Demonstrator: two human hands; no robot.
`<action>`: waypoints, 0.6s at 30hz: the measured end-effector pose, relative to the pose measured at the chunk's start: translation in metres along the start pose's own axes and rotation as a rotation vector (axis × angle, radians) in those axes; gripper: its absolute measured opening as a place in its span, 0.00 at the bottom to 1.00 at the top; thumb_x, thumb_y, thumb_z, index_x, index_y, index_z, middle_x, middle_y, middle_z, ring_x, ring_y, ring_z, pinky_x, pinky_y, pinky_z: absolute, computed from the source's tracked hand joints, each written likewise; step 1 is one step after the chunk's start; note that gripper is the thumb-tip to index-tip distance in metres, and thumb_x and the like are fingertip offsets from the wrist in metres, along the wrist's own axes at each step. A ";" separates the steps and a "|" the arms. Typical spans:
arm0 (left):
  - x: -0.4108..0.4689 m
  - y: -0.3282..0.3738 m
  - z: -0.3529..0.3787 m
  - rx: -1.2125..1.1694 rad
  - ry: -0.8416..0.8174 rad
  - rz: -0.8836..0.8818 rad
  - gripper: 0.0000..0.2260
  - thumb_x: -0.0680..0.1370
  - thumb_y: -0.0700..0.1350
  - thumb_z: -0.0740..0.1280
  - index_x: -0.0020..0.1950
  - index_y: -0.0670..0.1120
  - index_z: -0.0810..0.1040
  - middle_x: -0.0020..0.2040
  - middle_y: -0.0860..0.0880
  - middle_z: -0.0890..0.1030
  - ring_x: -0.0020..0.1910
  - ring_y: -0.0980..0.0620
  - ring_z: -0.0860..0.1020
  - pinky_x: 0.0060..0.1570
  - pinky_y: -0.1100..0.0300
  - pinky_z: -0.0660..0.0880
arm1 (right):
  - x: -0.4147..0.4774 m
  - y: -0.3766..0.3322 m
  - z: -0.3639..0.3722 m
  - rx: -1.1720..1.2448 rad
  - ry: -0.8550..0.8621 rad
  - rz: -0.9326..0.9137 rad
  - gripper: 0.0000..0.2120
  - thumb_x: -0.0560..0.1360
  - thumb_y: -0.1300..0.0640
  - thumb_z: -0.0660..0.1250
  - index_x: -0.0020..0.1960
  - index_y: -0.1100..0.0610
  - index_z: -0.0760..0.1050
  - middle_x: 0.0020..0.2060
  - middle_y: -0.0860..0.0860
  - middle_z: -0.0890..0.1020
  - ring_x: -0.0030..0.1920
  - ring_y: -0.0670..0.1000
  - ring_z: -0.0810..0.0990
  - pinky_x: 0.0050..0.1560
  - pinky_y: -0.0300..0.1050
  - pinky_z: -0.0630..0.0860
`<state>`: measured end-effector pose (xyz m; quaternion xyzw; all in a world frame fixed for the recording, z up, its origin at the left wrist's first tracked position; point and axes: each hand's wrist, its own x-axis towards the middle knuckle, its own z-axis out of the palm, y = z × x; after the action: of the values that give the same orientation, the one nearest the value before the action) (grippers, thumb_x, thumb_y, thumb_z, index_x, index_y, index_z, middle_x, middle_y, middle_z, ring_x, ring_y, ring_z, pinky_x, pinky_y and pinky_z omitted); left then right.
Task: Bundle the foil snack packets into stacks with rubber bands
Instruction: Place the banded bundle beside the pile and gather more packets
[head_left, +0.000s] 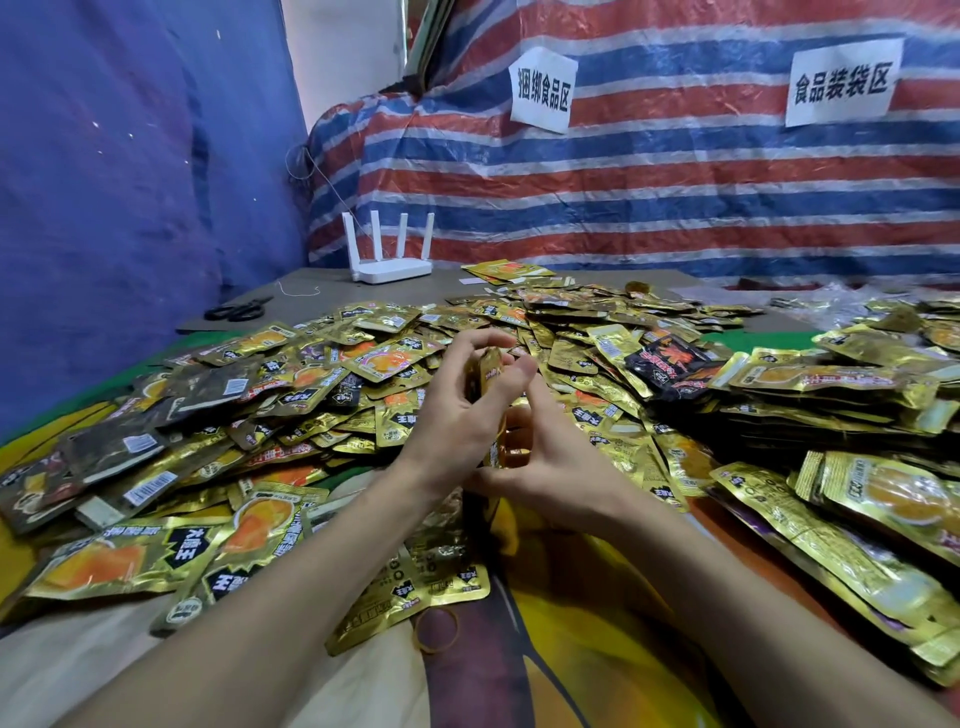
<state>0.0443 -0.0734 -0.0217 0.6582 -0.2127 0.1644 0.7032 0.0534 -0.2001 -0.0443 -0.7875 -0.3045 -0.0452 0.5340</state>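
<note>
Both hands meet over the middle of the table around a small upright stack of gold foil packets. My left hand grips the stack from the left, fingers curled over its top. My right hand holds it from the right and below, thumb raised beside the top edge. The lower part of the stack is hidden between my palms. A loose yellow rubber band lies on the cloth near my left forearm. A wide heap of loose gold packets covers the table.
Rows of packets lie piled at the right. Black scissors and a white router sit at the back left on a grey board. A striped tarp with two paper signs hangs behind.
</note>
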 end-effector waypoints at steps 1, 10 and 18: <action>0.000 0.000 0.000 0.005 -0.007 -0.008 0.12 0.76 0.50 0.69 0.57 0.48 0.76 0.48 0.51 0.80 0.40 0.61 0.81 0.36 0.67 0.77 | 0.000 0.001 0.000 -0.006 0.012 -0.007 0.41 0.65 0.53 0.78 0.70 0.42 0.60 0.54 0.50 0.82 0.53 0.54 0.84 0.55 0.60 0.81; 0.002 -0.006 0.000 0.083 -0.055 -0.010 0.16 0.75 0.55 0.68 0.61 0.57 0.73 0.57 0.48 0.79 0.50 0.59 0.81 0.49 0.62 0.78 | -0.001 -0.011 -0.005 0.067 0.095 -0.003 0.33 0.65 0.56 0.76 0.67 0.50 0.69 0.54 0.43 0.82 0.54 0.41 0.83 0.51 0.37 0.79; -0.006 -0.006 0.001 0.155 -0.107 0.169 0.27 0.75 0.59 0.68 0.72 0.57 0.66 0.56 0.62 0.78 0.56 0.57 0.81 0.54 0.62 0.78 | -0.003 -0.035 -0.044 0.020 0.001 0.070 0.32 0.68 0.74 0.75 0.68 0.59 0.71 0.47 0.49 0.86 0.47 0.47 0.86 0.43 0.39 0.81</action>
<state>0.0425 -0.0748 -0.0297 0.6980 -0.2913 0.2037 0.6217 0.0435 -0.2306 0.0019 -0.7924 -0.2771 -0.0238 0.5430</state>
